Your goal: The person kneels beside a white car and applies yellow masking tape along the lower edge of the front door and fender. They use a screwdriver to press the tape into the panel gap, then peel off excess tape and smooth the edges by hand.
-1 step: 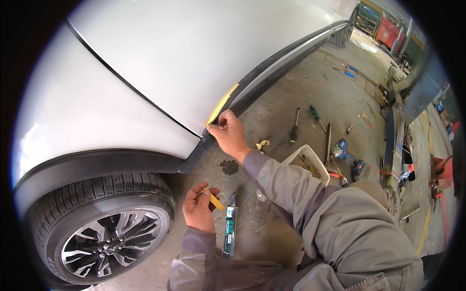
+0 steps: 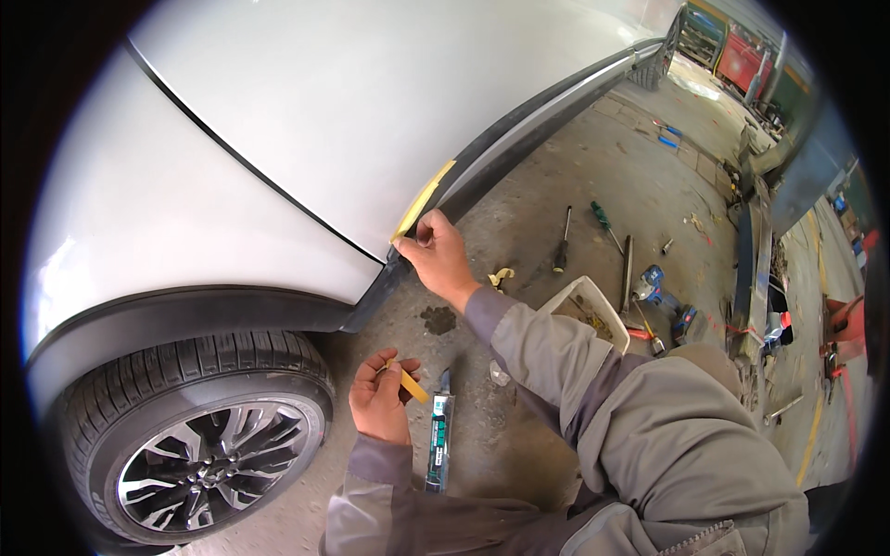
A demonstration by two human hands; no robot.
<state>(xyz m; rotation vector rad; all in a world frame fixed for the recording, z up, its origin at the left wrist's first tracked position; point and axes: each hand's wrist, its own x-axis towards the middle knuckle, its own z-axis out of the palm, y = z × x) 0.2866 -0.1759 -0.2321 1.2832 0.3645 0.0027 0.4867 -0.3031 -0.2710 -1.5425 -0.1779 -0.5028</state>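
My right hand (image 2: 439,259) is closed in a pinch at the lower end of a yellow masking tape strip (image 2: 425,199). That strip lies along the bottom edge of the white car door (image 2: 306,120), just above the dark sill trim (image 2: 528,111). Lower down, near the front tyre (image 2: 185,366), my left hand (image 2: 378,400) grips a roll of yellow masking tape (image 2: 413,385), seen nearly edge-on. Beside that hand a dark printed tube with a pointed nozzle (image 2: 438,445) lies on the floor.
To the right of my forearm sits a white bin (image 2: 584,306). Around it on the concrete lie a black screwdriver (image 2: 563,243), a green-handled screwdriver (image 2: 603,218), a blue power tool (image 2: 651,284) and a crumpled tape scrap (image 2: 502,276). A metal post (image 2: 756,241) stands farther right.
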